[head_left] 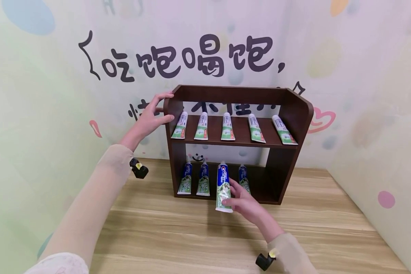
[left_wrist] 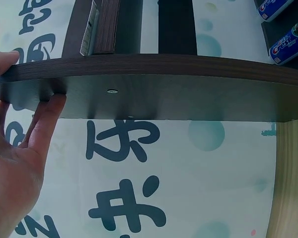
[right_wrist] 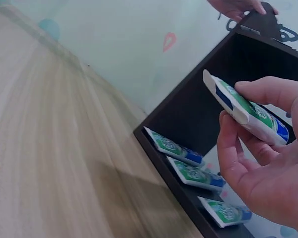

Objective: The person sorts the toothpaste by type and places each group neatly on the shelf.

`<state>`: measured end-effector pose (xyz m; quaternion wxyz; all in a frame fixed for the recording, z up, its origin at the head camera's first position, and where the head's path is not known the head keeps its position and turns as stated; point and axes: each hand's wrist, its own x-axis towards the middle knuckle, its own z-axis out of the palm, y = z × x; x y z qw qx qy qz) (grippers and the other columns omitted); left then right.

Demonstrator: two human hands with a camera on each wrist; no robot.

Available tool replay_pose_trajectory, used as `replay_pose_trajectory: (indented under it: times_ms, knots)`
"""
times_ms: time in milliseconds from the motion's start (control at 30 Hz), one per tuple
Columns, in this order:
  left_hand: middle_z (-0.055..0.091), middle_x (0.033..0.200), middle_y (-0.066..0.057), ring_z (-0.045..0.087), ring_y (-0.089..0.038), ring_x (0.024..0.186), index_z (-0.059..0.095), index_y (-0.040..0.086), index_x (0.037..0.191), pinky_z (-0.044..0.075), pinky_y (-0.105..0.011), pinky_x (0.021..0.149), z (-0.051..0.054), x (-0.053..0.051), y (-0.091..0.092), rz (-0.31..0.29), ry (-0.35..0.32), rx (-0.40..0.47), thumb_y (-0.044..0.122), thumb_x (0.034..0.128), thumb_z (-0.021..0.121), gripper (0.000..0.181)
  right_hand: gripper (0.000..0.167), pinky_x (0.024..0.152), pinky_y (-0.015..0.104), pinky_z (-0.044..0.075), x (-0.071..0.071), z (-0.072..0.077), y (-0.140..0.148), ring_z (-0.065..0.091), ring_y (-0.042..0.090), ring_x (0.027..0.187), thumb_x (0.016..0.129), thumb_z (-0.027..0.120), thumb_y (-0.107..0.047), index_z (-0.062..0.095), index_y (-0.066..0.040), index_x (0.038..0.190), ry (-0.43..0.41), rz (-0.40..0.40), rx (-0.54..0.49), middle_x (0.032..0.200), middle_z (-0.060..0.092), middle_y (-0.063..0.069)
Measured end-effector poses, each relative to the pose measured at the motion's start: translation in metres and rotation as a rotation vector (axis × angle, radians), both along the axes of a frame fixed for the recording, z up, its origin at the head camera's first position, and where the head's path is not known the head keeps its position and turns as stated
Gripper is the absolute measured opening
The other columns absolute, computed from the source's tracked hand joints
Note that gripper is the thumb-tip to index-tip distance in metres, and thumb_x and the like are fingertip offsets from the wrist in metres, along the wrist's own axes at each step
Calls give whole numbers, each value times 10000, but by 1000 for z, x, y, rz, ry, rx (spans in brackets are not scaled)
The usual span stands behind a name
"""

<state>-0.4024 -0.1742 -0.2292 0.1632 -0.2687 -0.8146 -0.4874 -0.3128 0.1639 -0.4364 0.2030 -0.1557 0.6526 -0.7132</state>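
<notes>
A dark brown two-tier shelf (head_left: 233, 144) stands against the wall. My left hand (head_left: 151, 118) grips its left side panel near the top; in the left wrist view the thumb and the fingers lie on opposite faces of the panel (left_wrist: 188, 91). In front of the lower tier, my right hand (head_left: 244, 202) holds a blue-and-green toothpaste tube (head_left: 223, 184) between thumb and fingers, cap end up. The right wrist view shows the held toothpaste tube (right_wrist: 253, 111) apart from the shelf. Behind the hand, another blue-and-green tube (head_left: 244, 177) leans on the lower tier, partly hidden.
Two more blue-and-green tubes, one far left (head_left: 185, 179) and one beside it (head_left: 203, 179), lean on the lower tier. Several white-and-green tubes (head_left: 227, 127) line the upper tier. The shelf rests on a wood-grain table (head_left: 150, 228) between printed walls (head_left: 370, 125).
</notes>
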Motion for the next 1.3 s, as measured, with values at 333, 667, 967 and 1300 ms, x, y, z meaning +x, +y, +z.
replay_pose_trajectory:
  times_ms: [333,667,967,1300]
  knots:
    - [263,1630,116,451,-366,1252,402,238,1461,462,-533,945,2,6,3,-3,-5,9,98,916,635,609,955,944,342,545,-4,0,19,637,195,1122,882,649,-28,25,-135,1596,59,-53,38,1558,323,267]
    - [271,1620,141,458,-356,1245,402,244,1458,465,-544,953,0,1,1,-2,5,2,136,920,640,598,905,865,286,566,-7,0,39,682,138,1034,898,653,-35,93,-151,1600,95,-246,75,1408,530,284]
    - [279,1619,132,467,-355,1234,402,208,1460,463,-520,944,-1,0,0,-7,11,10,86,912,639,609,815,789,236,541,-10,1,57,677,48,912,891,674,-87,238,-141,1577,92,-430,166,1300,638,187]
    - [243,1648,17,444,-432,1267,377,127,1477,429,-564,980,10,20,6,-24,-9,7,71,910,628,622,753,786,208,551,-13,-2,76,663,14,884,938,591,-46,196,-77,1578,89,-475,75,1137,655,0]
